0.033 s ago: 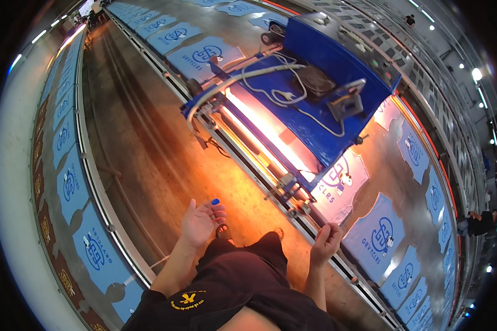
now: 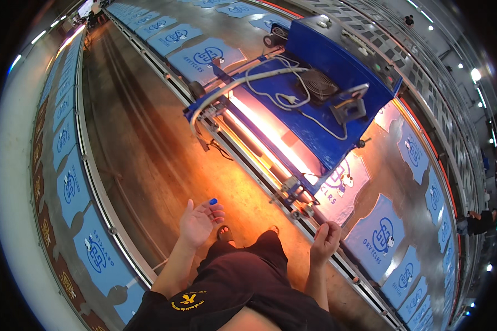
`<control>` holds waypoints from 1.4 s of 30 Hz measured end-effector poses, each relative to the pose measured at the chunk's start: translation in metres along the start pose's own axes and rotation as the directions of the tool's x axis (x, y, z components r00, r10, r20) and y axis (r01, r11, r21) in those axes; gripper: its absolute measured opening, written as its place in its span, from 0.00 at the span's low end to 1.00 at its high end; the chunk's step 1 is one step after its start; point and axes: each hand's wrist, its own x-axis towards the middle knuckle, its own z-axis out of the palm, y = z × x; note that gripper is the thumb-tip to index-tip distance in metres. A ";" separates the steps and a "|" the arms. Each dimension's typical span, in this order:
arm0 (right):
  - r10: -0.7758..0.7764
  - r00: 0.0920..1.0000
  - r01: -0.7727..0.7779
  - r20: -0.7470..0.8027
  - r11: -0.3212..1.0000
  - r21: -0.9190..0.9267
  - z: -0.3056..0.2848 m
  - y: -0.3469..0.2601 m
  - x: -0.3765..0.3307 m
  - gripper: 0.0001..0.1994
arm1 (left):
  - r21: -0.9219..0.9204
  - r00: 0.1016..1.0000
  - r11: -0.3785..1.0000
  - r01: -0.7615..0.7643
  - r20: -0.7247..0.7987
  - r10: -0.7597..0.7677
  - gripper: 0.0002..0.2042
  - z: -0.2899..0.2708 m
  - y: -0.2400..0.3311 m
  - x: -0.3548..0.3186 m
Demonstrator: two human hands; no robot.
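At lower centre, the left hand (image 2: 200,222) hangs spread and empty above the floor, while the right hand (image 2: 324,243), loosely curled and grasping nothing, hovers beside the table rail (image 2: 270,190) beneath the glowing blue dryer carriage (image 2: 337,83).

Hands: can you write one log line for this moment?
left hand: open, holding nothing | right hand: loosely curled beside rail | blue dryer cart: glowing orange underneath

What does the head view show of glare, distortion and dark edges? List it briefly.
Head view: an orange-white glow under the blue machine burns out detail and tints the floor; fisheye bends the rail and rows of blue garments; the rim goes black; left hand and right hand stay fairly sharp.
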 end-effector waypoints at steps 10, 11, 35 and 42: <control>0.074 0.945 -0.144 0.319 0.969 0.202 0.171 -0.088 0.033 0.04 | -0.135 1.000 0.991 -0.013 0.026 0.017 0.36 -0.029 0.108 0.047; 0.074 0.932 -0.145 0.356 0.974 0.176 0.190 -0.093 0.037 0.03 | -0.136 0.999 0.991 -0.018 0.027 0.021 0.37 -0.030 0.115 0.055; 0.152 0.905 -0.217 0.398 0.969 0.121 0.624 -0.189 0.137 0.04 | -0.271 0.897 0.882 0.386 0.331 -0.292 0.46 -0.073 0.412 0.334; 0.185 0.956 -0.202 0.227 0.978 0.052 0.702 -0.220 0.145 0.04 | -0.268 0.786 0.770 0.579 0.433 -0.440 0.47 -0.089 0.484 0.386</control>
